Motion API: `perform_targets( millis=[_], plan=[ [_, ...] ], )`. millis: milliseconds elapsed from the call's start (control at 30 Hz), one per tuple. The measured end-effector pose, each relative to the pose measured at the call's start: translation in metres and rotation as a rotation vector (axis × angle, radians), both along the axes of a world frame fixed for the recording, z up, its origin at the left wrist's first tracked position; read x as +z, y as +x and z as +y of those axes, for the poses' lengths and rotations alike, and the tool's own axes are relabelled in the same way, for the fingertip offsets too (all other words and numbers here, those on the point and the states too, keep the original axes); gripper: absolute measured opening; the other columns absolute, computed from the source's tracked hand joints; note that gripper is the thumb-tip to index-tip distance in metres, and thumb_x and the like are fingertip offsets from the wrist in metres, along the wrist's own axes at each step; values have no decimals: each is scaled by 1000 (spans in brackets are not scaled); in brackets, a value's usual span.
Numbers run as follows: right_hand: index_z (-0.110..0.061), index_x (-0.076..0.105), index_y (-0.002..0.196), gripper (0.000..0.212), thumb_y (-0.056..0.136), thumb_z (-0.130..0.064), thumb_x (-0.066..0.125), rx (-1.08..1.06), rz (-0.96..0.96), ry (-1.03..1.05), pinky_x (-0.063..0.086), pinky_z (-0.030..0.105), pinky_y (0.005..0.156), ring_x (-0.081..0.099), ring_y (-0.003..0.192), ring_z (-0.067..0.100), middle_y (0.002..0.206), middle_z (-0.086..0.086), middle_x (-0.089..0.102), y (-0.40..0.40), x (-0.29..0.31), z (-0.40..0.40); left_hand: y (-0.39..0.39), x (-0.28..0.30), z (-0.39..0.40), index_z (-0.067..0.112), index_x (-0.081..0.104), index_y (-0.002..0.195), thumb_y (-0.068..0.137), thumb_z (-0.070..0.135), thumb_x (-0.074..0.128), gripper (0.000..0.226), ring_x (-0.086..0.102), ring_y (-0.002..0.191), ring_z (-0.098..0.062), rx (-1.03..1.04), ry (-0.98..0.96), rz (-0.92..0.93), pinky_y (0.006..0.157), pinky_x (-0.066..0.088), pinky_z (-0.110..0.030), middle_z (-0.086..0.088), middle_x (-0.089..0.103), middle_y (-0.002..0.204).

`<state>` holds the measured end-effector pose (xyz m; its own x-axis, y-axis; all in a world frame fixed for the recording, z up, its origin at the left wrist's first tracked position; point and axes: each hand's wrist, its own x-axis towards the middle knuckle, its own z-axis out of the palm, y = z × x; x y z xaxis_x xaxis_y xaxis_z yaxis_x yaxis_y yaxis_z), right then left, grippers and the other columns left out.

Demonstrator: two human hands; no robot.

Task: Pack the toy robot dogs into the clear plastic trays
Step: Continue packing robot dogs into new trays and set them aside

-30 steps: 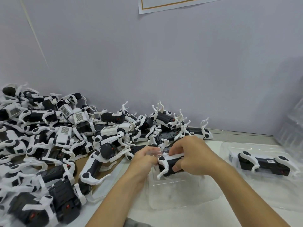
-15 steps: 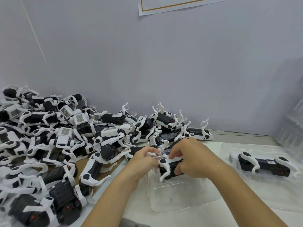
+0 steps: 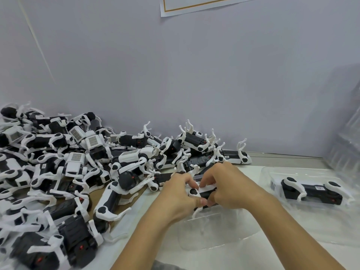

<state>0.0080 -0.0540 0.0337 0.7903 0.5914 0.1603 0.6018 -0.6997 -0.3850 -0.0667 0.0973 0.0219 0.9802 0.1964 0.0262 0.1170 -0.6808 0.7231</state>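
Both hands hold one black-and-white toy robot dog point(image 3: 202, 192) over a clear plastic tray point(image 3: 220, 228) in front of me. My left hand point(image 3: 178, 195) grips the dog's left end, thumb under its white hip joint. My right hand point(image 3: 227, 187) grips the right end, fingers curled over the top. Most of the dog's body is hidden by my fingers. One white leg hangs down into the tray. A second clear tray point(image 3: 276, 172) at the right holds a packed dog point(image 3: 311, 190) lying on its side.
A large heap of several loose robot dogs point(image 3: 78, 166) covers the left and back of the table up to the grey wall point(image 3: 194, 75). A stack of clear trays point(image 3: 346, 145) stands at the far right. Brown cardboard point(image 3: 97, 199) shows under the heap.
My left hand has shifted right and down along the dog's left end, its thumb now under the hip joint. The dog sits slightly lower over the tray. The view has dipped a little.
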Motion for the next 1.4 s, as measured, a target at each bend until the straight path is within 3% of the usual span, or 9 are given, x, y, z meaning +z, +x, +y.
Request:
perform_targets(
  millis=[200, 300, 433, 567, 700, 867, 1200, 1300, 1400],
  plan=[
    [-33, 76, 99, 34, 68, -23, 87, 31, 82, 54, 45, 16, 67, 60, 88, 1, 96, -16, 66, 3, 5, -9, -2, -2, 2, 30, 55, 91, 80, 30, 81, 28, 46, 110, -8, -11, -24, -12, 67, 29, -8, 12, 49, 129],
    [-39, 73, 80, 21, 68, -29, 88, -19, 69, 108, 41, 11, 65, 57, 83, -5, 89, -18, 67, 10, 16, -28, -2, -2, 4, 30, 57, 90, 79, 31, 82, 27, 46, 109, -7, -21, -35, -11, 67, 29, -6, 14, 48, 127],
    [-44, 74, 71, 16, 64, -45, 88, -86, 95, 111, 40, 14, 61, 57, 78, -7, 79, -23, 66, 15, 24, -50, -1, -2, 6, 32, 55, 89, 79, 33, 82, 28, 48, 113, -8, -34, -31, -7, 70, 31, -9, 13, 48, 127],
    [-43, 73, 66, 15, 66, -44, 88, -111, 118, 105, 36, 14, 54, 56, 72, -12, 71, -37, 60, 16, 23, -50, -2, 0, 5, 36, 54, 86, 79, 34, 82, 28, 53, 108, -8, -46, -30, -2, 68, 33, -10, 15, 48, 121],
    [-33, 73, 67, 14, 71, -34, 86, -140, 97, 86, 40, 18, 56, 59, 62, 2, 72, -12, 67, 19, 19, -43, -4, 1, 5, 38, 53, 85, 80, 34, 81, 28, 53, 95, 7, -78, -16, -7, 62, 33, -5, 17, 47, 117],
    [-33, 69, 74, 15, 75, -34, 84, -177, 85, 43, 46, 27, 68, 56, 77, 3, 86, -13, 59, 18, 13, -39, -4, 1, 2, 39, 52, 85, 79, 37, 81, 30, 52, 114, -14, -91, 3, 12, 72, 36, -17, 16, 42, 119],
    [-35, 71, 75, 16, 71, -40, 86, -144, 125, 67, 36, 19, 57, 54, 72, 5, 87, -8, 59, 19, 15, -47, 2, -7, 8, 40, 54, 88, 75, 44, 82, 31, 42, 121, -8, -93, -4, -10, 85, 35, -26, 21, 44, 116],
    [-39, 74, 79, 17, 69, -45, 86, -122, 152, 80, 36, 18, 58, 56, 71, 3, 86, -10, 62, 20, 18, -53, 3, -10, 12, 40, 57, 91, 75, 53, 79, 29, 47, 114, 2, -93, -73, -58, 80, 36, -19, 24, 50, 117],
    [-41, 75, 75, 13, 69, -45, 86, -121, 175, 81, 35, 17, 57, 55, 69, 2, 86, -12, 62, 20, 17, -58, 8, -15, 10, 36, 63, 93, 86, 51, 68, 17, 59, 93, 7, 25, -280, -189, 70, 40, -13, 20, 65, 106]
  ],
)
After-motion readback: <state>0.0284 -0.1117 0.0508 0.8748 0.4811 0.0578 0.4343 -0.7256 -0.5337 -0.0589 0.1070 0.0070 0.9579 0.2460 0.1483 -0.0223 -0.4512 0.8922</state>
